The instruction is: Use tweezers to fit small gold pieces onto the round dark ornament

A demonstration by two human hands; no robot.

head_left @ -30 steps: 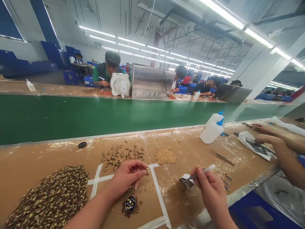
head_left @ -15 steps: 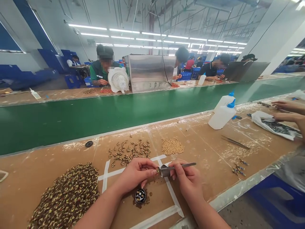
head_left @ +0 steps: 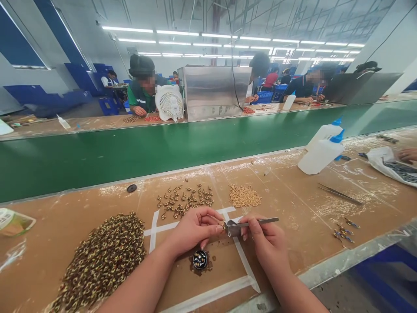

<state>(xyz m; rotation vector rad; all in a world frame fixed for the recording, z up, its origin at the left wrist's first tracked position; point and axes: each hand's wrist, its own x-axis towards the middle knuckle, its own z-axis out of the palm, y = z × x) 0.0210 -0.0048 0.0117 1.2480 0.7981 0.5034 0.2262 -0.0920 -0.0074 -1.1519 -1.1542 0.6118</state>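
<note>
My left hand (head_left: 197,228) is closed in a pinch on a small brown-and-yellow piece (head_left: 223,225). My right hand (head_left: 264,239) grips metal tweezers (head_left: 269,220), their tips pointing left towards that piece. Around the tweezers' front end is a dark grey cover or block (head_left: 233,230); I cannot tell which. Whether the tips touch the piece is too small to see. Below my left fingers sits a small round black dish (head_left: 200,260) with dark liquid and a few tan beads in it. Dark stains surround it.
A large heap of brown-and-yellow pieces (head_left: 107,256) lies left. Behind my hands are spread similar pieces (head_left: 185,200) and tan beads (head_left: 244,196). To the right are a white bottle (head_left: 321,155), other tweezers (head_left: 340,194) and a co-worker's hand (head_left: 408,154). A green belt (head_left: 156,152) runs beyond.
The view has shifted, so the table things appear farther right. A packet has come into view at the left edge. Both hands keep their hold on the small piece and the tweezers.
</note>
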